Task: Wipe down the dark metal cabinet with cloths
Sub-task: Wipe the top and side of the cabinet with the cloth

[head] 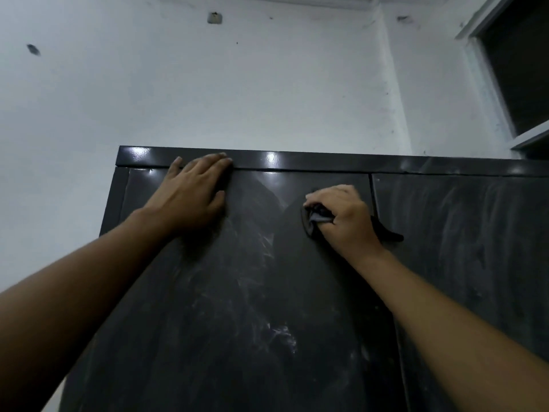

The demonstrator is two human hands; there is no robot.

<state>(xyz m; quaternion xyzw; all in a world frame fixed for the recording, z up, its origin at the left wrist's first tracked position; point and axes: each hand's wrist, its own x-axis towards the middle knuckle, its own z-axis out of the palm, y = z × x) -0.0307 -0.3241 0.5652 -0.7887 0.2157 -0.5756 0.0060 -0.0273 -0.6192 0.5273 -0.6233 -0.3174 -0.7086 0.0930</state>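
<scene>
Forearms: both are reaching up and forward from the bottom corners of the view toward the cabinet (237, 292), which is standing upright directly in front of the person and filling the lower half of the view.
Right hand (341, 218): it is bunching a dark cloth (315, 219) against the upper part of the left door, just beside the door seam (372, 200); its fingers (326, 194) are curling tightly round the wad, and a loose tail is trailing out to the right.
Left hand (193, 191): it is lying flat on the same door's upper left area, fingers (214, 162) straight and spread, holding nothing, with the tips touching the top rail (297, 160).
Step in hand: the person is probably scrubbing the top of the left door.
Doing it well: the cloth is looking too balled up, so opening it flatter would likely cover more; overlapping strokes working downward should be stopping dust from falling on cleaned metal, while the flat hand is steadying the door.
Cabinet surface: dark glossy metal is showing pale chalky smears and streaks down the middle of the left door and across the right door (460, 248); the rail is shining with light spots.
Progress: much appears to be remaining.
Behind: a pale wall (237, 84) is rising above, with a dark window opening (523, 69) at the upper right.
</scene>
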